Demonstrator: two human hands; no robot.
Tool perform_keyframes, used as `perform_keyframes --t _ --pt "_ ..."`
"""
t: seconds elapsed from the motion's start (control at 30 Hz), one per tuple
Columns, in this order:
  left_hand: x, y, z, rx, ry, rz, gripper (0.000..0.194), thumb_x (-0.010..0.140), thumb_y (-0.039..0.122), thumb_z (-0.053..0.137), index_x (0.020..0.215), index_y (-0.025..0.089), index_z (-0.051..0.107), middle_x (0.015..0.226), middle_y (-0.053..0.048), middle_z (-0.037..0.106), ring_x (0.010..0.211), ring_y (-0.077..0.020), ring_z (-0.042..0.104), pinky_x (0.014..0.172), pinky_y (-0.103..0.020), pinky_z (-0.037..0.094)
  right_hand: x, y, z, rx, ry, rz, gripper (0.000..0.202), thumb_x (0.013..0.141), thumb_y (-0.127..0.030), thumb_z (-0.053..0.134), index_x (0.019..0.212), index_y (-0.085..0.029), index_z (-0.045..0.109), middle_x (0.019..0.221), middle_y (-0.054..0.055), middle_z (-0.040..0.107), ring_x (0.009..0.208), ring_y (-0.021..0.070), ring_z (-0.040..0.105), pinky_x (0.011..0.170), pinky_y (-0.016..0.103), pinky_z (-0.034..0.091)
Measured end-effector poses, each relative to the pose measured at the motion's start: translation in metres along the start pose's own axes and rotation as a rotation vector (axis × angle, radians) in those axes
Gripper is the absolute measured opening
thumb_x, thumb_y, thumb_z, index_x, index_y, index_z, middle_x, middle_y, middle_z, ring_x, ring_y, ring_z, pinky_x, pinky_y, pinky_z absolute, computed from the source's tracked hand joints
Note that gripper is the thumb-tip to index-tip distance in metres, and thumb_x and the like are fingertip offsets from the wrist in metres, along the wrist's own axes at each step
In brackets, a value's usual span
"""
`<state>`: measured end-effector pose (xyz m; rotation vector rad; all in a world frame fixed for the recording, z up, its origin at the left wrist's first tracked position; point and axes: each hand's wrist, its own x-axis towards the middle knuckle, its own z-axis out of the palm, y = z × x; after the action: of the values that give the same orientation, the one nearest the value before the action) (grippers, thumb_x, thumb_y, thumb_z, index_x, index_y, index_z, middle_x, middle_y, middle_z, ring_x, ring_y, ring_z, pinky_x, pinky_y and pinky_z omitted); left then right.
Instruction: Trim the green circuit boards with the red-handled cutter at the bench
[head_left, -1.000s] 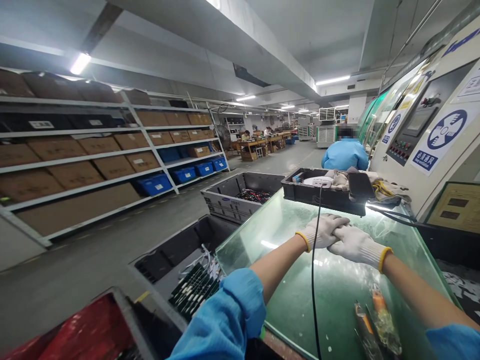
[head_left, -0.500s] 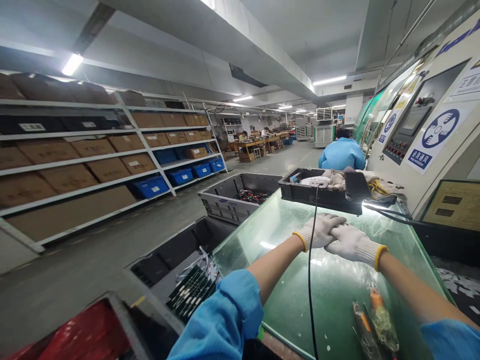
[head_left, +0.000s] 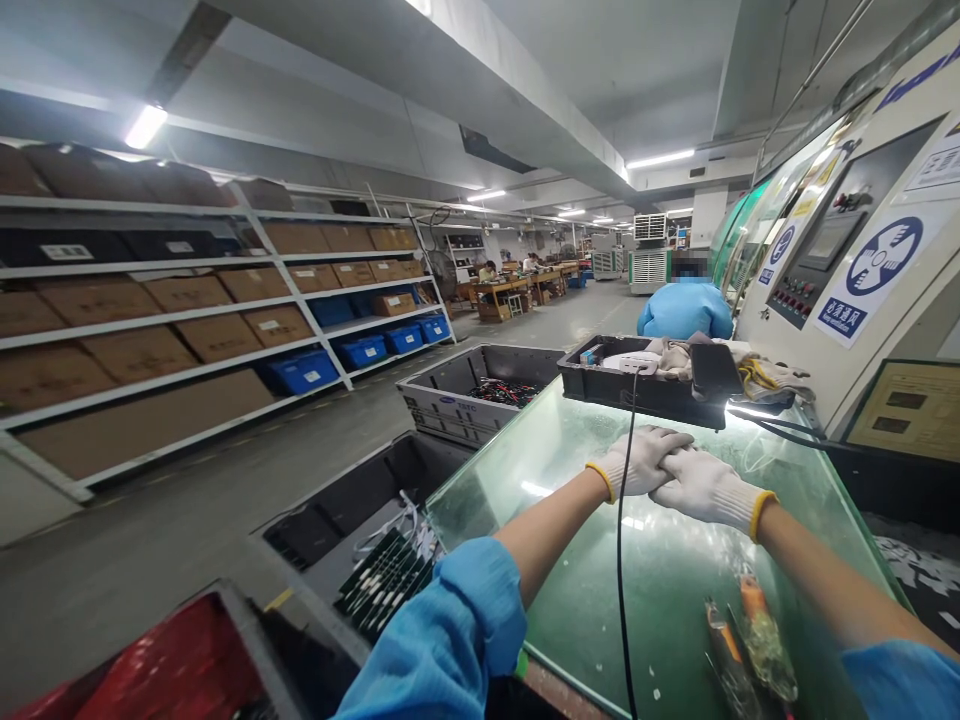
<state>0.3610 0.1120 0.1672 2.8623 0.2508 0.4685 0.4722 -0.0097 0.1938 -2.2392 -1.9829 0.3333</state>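
Both hands wear white knit gloves with yellow cuffs and rest on a green-tinted glass tabletop [head_left: 577, 590]. My left hand [head_left: 637, 461] lies flat, its fingers stretched to the right. Over its fingertips lie the fingers of my right hand [head_left: 705, 484], also flat and extended. Neither hand holds anything. A black cable [head_left: 621, 570] runs down past my left wrist. Nearer the front edge are two orange-handled tools [head_left: 756, 605], partly wrapped. Beyond the hands stands a black tray [head_left: 637, 403] with gloves and a dark phone-like object [head_left: 714, 372].
Grey crates [head_left: 457, 412] with wires and green boards [head_left: 386, 585] stand left of the table. Red material [head_left: 180, 665] is at the lower left. A machine panel [head_left: 832, 240] rises at right. A person in blue [head_left: 684, 308] is ahead; shelves [head_left: 262, 298] line the left.
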Motion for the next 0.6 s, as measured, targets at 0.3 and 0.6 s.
perform_keyframes --t 0.3,0.6 --pt "0.0008 -0.0008 -0.0002 -0.001 -0.012 -0.006 0.064 0.085 0.027 0.063 0.148 0.021 0.056 0.145 -0.009 0.062 0.133 -0.0264 0.059 0.118 -0.041 0.045 0.0022 0.0011 0.0018 -0.009 -0.004 0.013 0.043 0.086 -0.043 0.062 0.117 -0.017 0.076 0.125 0.015 0.07 0.118 0.0338 0.061 0.097 0.039 0.046" --pt "0.0 -0.0011 0.0005 -0.025 -0.003 -0.004 0.063 0.085 0.028 0.062 0.147 0.021 0.056 0.145 -0.009 0.063 0.132 -0.0275 0.059 0.118 -0.043 0.045 0.0018 0.0012 0.0017 -0.036 0.002 -0.003 0.042 0.087 -0.042 0.062 0.116 -0.016 0.077 0.125 0.016 0.07 0.117 0.0338 0.062 0.098 0.039 0.046"
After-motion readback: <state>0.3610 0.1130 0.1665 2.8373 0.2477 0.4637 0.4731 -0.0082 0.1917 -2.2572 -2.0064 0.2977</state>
